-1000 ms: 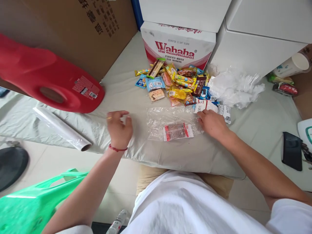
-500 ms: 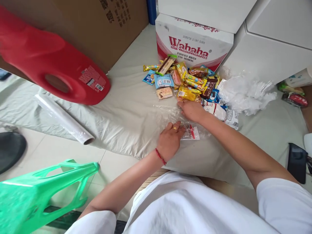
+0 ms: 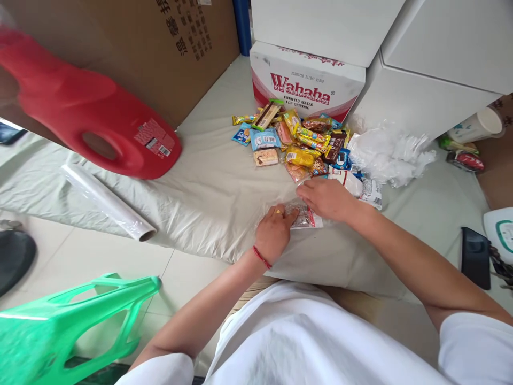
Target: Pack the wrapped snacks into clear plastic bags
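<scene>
A clear plastic bag (image 3: pixel 301 207) with a small white and red printed piece at its right end lies near the front edge of the cloth-covered surface. My left hand (image 3: pixel 274 226), with a ring and a red string bracelet, presses on the left part of the bag with its fingers together. My right hand (image 3: pixel 325 198) is closed at the bag's far edge, fingertips bent down over the film. Just beyond it lies a pile of wrapped snacks (image 3: pixel 300 156), with a white packet (image 3: pixel 348 183) beside the right wrist.
A white Wahaba-style carton marked Wahaha (image 3: pixel 304 80) stands behind the snacks. Crumpled clear plastic (image 3: pixel 390 152) lies to the right. At left are a red detergent jug (image 3: pixel 132 101), a roll of film (image 3: pixel 108 200) and a green stool (image 3: pixel 80 315). A black phone-like object (image 3: pixel 475 258) lies far right.
My right hand has drawn back from the snacks toward my left hand, and the spread film is now gathered in closer over the printed piece. The view has shifted slightly.
</scene>
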Demonstrator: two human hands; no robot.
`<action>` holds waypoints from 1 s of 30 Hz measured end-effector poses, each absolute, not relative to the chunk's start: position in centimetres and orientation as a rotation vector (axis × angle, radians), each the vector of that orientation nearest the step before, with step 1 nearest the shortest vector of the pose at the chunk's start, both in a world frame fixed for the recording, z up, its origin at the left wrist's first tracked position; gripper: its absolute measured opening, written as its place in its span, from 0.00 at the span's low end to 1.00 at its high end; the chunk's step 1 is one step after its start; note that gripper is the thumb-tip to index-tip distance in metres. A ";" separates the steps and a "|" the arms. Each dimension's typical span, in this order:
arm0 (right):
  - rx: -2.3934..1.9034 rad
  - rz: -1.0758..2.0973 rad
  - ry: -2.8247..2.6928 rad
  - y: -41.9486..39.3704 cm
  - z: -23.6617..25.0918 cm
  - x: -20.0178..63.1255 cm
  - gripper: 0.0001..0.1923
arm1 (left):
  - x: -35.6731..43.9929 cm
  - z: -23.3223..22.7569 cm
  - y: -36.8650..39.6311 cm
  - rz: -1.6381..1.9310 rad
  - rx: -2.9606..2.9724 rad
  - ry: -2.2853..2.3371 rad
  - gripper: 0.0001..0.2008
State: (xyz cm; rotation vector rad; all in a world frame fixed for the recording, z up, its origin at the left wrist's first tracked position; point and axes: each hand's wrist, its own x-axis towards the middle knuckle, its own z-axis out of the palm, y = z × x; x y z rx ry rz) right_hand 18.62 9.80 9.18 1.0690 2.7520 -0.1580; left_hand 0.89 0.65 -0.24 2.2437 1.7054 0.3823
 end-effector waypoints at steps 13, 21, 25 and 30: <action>0.874 -0.382 2.979 3.7 1.6 20.4 0.27 | -4.7 -1.1 4.2 0.921 1.733 1.787 0.37; 0.824 -0.344 2.923 3.8 2.3 19.9 0.27 | -5.5 -0.1 7.5 0.723 1.736 1.228 0.28; 0.852 -0.361 2.929 3.8 1.9 20.0 0.27 | -7.8 -0.6 7.4 0.822 1.687 1.261 0.06; 0.880 -0.364 2.947 3.8 1.6 19.9 0.28 | -12.3 -1.0 5.4 0.808 1.824 1.396 0.13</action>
